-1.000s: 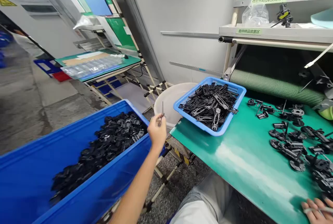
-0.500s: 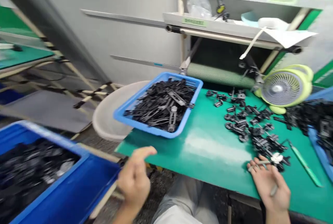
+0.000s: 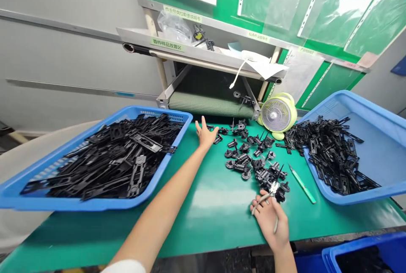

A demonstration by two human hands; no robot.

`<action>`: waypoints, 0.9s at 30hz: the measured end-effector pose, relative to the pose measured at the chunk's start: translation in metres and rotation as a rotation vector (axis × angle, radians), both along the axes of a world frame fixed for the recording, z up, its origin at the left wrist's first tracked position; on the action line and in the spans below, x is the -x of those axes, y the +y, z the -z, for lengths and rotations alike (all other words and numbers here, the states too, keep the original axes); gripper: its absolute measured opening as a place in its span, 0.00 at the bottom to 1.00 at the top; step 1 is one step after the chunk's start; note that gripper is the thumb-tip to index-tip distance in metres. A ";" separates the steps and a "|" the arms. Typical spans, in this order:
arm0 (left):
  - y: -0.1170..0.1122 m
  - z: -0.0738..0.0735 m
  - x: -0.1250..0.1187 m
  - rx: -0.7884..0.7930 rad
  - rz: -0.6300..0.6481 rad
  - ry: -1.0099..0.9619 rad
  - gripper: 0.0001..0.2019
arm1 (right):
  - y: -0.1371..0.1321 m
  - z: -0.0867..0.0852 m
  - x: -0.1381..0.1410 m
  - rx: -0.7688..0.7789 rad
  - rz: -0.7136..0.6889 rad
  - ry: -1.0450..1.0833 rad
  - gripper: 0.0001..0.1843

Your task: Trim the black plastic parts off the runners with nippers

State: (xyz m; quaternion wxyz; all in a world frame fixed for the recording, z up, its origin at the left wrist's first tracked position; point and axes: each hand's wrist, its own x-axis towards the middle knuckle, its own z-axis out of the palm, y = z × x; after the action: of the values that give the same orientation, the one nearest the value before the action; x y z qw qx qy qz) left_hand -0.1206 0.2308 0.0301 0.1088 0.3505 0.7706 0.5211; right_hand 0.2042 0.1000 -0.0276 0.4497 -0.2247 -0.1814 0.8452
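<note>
Progress: left basket [image 3: 95, 203] sitting heaped, right basket [image 3: 374, 112] part filled, loose black parts [image 3: 250, 161] lying mid-counter [image 3: 206, 205], so I am judging much work left | Left hand [image 3: 205, 134]: hovering spread, empty, beside far parts | Right hand [image 3: 269, 220]: gripping cutters [image 3: 260, 199] at nearest parts.

On the table [image 3: 203, 205], a basket [image 3: 63, 203] of parts sits at nine o'clock and a bin [image 3: 380, 112] of parts at three. Loose parts [image 3: 250, 165] lie between them, with a fan [image 3: 277, 114] behind at one o'clock and a knife [image 3: 303, 184] just to their right.
</note>
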 end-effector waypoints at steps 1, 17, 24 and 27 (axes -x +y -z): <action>0.006 -0.002 0.007 -0.003 0.021 0.012 0.30 | 0.001 0.000 0.000 -0.007 -0.011 0.013 0.14; -0.188 0.052 -0.062 0.204 0.325 0.148 0.27 | -0.003 0.001 -0.006 -0.028 0.010 -0.030 0.14; -0.159 0.040 -0.072 0.102 0.254 0.022 0.07 | -0.006 -0.002 -0.006 -0.028 0.055 -0.091 0.14; -0.168 0.036 -0.067 0.047 0.250 -0.091 0.10 | -0.007 -0.004 -0.007 -0.024 0.071 -0.108 0.14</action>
State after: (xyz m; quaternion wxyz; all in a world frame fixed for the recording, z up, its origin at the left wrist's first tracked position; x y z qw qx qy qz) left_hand -0.0532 0.0623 -0.0063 0.2159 0.4173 0.7272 0.5005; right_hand 0.2111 0.0931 -0.0241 0.4716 -0.2708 -0.2076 0.8131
